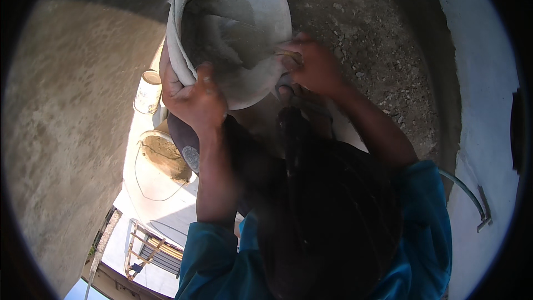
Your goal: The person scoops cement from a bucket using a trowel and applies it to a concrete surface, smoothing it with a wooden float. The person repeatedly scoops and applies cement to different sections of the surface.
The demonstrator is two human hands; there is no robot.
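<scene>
A white plastic bucket [245, 88] smeared with grey material stands tilted at the upper middle, with grey wet mix [214, 36] inside. My left hand [197, 97] grips its lower-left rim, thumb over the lip. At the right rim, my right hand [313, 66] is closed on a small item with a yellowish edge [290, 55], too blurred to name. My feet and dark-clothed legs show below the bucket, partly hidden.
Left are a cream container [147, 94], a bucket of brown mix [164, 158] and a wooden frame with bars [155, 250]. Rough gravelly ground [377, 55] lies right, beside a pale wall [483, 61] with a green hose [466, 189]. A concrete surface [61, 133] fills the far left.
</scene>
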